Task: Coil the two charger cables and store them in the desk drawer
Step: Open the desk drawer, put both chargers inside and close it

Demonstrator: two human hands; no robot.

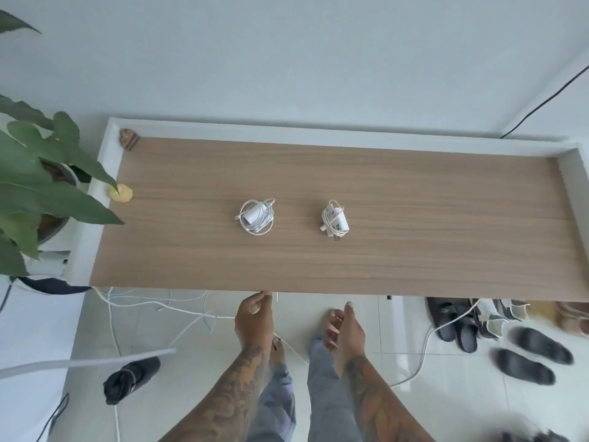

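Wood-grain desk (446, 218), long, with a white raised border on three sides.

Item: left charger (257, 215) — white cable wound in a round coil about its plug, lying mid-desk.

Item: right charger (334, 221) — cable wrapped tightly round the adapter, prongs toward the near edge; well apart from the first. Both look coiled already, so storing is judged to remain.

Item: left hand (255, 317) — fingertips at the desk's near edge, thumb and fingers close together, holding nothing clearly visible; likely feeling for the drawer front, which is hidden under the top.

Item: right hand (345, 330) — below the edge, fingers loosely curled, empty, touching nothing.

Sundries: plant (38, 186) at left; loose cords (153, 306) and slippers (455, 323) on the floor.
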